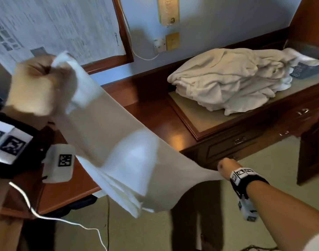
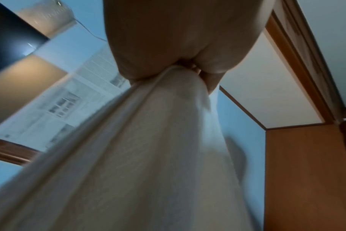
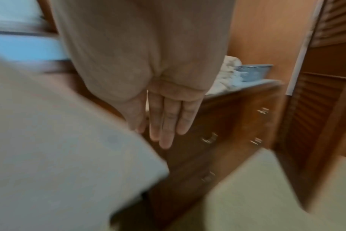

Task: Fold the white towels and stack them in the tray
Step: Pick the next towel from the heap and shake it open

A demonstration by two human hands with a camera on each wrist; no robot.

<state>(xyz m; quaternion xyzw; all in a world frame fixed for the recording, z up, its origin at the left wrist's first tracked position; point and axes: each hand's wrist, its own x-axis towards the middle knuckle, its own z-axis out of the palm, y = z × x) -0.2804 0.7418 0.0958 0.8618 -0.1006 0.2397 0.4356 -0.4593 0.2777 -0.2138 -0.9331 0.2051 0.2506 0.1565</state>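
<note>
Left hand (image 1: 33, 84), upper left of head view, clenched around one end of a white towel (image 1: 122, 151). Right hand (image 1: 225, 168), lower right, pinches the other end; towel stretched diagonally between them. Unfolded towels (image 1: 227, 80) heaped on the desk (image 1: 155, 120), upper right, partly over a grey tray (image 1: 307, 69).

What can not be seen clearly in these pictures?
- Tray, head view: mostly covered by the pile of towels and cut by the right edge; its contents stay hidden.
- Left hand, head view: blurred; left wrist view shows cloth bunched in its grip.
- Right hand, head view: small; its grip on the held towel is unclear. Right wrist view is blurred, with straight fingers.
- Number of towels in the pile: folds hide it.
</note>
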